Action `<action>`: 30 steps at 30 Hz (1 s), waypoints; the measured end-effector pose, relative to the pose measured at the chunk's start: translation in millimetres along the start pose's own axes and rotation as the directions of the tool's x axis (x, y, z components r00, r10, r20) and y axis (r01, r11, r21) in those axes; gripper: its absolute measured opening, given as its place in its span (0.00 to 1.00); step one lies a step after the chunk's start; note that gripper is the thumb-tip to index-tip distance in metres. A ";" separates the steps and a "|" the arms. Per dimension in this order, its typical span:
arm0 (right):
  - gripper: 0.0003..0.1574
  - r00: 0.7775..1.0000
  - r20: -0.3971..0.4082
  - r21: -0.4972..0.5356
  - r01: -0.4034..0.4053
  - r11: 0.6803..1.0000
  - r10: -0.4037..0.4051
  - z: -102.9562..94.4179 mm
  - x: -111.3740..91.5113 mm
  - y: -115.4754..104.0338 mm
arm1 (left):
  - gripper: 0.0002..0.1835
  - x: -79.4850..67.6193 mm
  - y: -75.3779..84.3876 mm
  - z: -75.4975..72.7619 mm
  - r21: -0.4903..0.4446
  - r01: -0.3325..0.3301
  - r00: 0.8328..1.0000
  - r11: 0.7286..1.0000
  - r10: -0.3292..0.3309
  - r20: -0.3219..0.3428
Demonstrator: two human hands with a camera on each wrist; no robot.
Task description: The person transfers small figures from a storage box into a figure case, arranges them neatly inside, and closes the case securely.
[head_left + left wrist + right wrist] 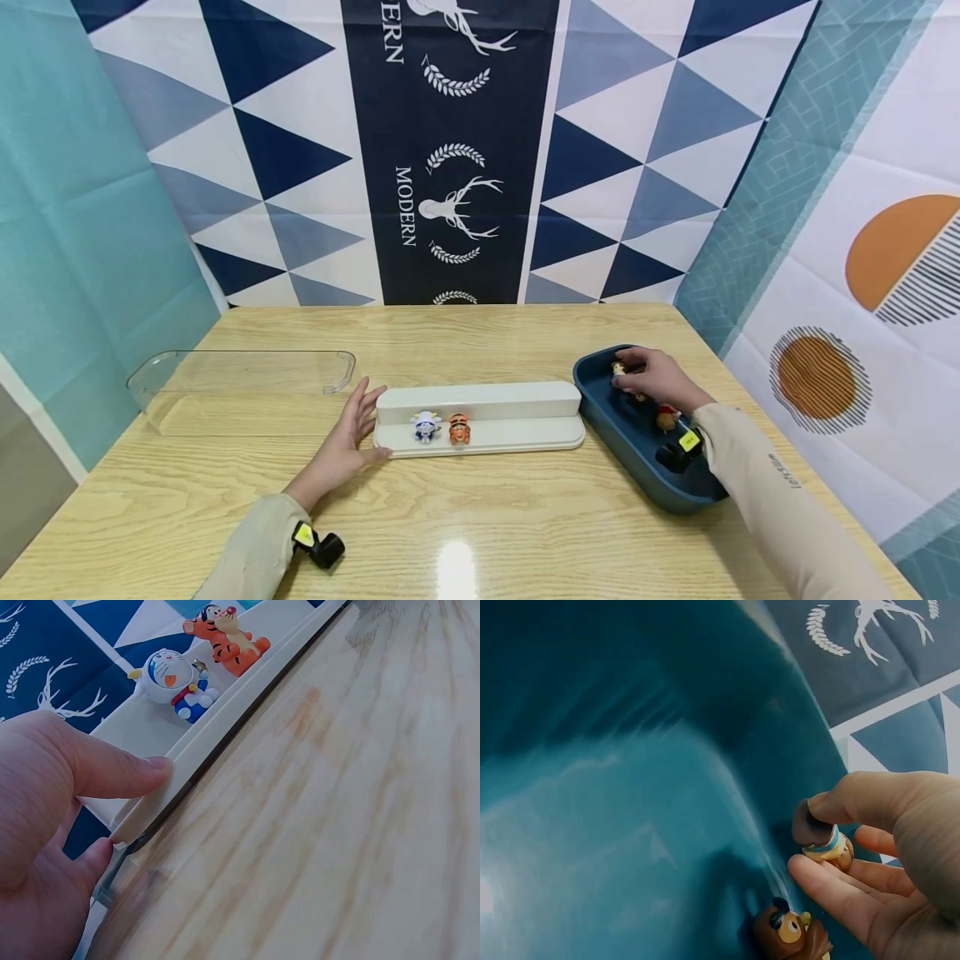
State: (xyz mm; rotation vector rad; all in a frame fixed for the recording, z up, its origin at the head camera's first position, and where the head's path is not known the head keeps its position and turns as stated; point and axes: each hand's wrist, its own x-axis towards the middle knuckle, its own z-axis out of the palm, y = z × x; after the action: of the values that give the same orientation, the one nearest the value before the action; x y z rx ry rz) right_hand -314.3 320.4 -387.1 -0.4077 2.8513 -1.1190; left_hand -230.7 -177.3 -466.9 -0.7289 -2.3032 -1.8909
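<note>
Right hand (663, 379) of a person pinches a small brown, blue and yellow figurine (834, 847) between thumb and fingers, inside the far end of a deep dark-blue tray (633, 471) with rounded corners. Right wrist view reveals the thumb against the piece's dark brown end; the head view shows only its pale part peeking past the fingertips. From the left wrist comes the close detail: a white-and-blue cat figurine (176, 682) with a red collar, next to a striped orange tiger figurine (229, 641).

Reaching in from the lower right, the right arm in its beige sleeve crosses the tray, wrist low. At left, the left hand (348, 437), fingers extended and unclenched, braces the near end of a long white two-level stand (525, 429), its thumb lying on the front lip.

Both cat and tiger sit on the stand's lower level. Within the tray, near the right hand, lies a brown-and-red figurine (666, 417). A clear plastic cover (240, 371) with rounded corners rests on the light wood-grain table (450, 492), behind and left of the left hand.
</note>
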 end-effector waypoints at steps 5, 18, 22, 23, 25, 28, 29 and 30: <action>0.40 1.000 0.011 0.116 -0.018 0.993 0.017 -1.6 -0.2 4.2 | 0.62 -0.4 -0.5 0.9 -0.008 0.004 1.000 1.000 -0.004 0.000; 0.41 0.999 0.004 0.353 0.035 0.935 -0.039 -4.8 1.4 4.5 | 0.62 1.7 -0.3 1.6 -0.029 -0.018 1.000 0.999 0.018 -0.005; 0.42 0.997 -0.011 0.390 0.078 0.918 -0.081 -3.4 2.2 1.7 | 0.62 1.7 -1.1 1.3 -0.019 -0.019 1.000 1.000 0.019 -0.004; 0.41 0.996 -0.012 0.412 0.087 0.907 -0.090 -2.8 2.4 0.9 | 0.62 1.7 -1.3 1.2 -0.018 -0.019 1.000 1.000 0.019 -0.004; 0.40 0.993 -0.015 0.451 0.109 0.886 -0.115 -1.2 2.8 -1.1 | 0.62 1.6 -1.3 1.1 -0.015 -0.022 1.000 1.000 0.022 -0.001; 0.38 0.988 -0.013 0.507 0.137 0.851 -0.152 1.7 3.9 -3.9 | 0.62 1.6 -0.8 1.1 -0.016 -0.023 1.000 1.000 0.023 0.000; 0.38 0.986 -0.011 0.522 0.145 0.840 -0.163 2.6 4.3 -4.9 | 0.62 1.5 -0.6 1.1 -0.017 -0.022 1.000 1.000 0.022 0.000; 0.37 0.984 -0.012 0.534 0.155 0.831 -0.176 3.5 4.7 -5.8 | 0.62 1.5 -0.4 1.2 -0.017 -0.020 1.000 1.000 0.020 0.000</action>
State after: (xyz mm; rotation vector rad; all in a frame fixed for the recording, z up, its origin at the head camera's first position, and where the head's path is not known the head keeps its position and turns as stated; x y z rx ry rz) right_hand -317.1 312.9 -385.5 -0.6277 2.3491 -1.8356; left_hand -231.9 -175.8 -467.0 -0.7508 -2.2738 -1.9042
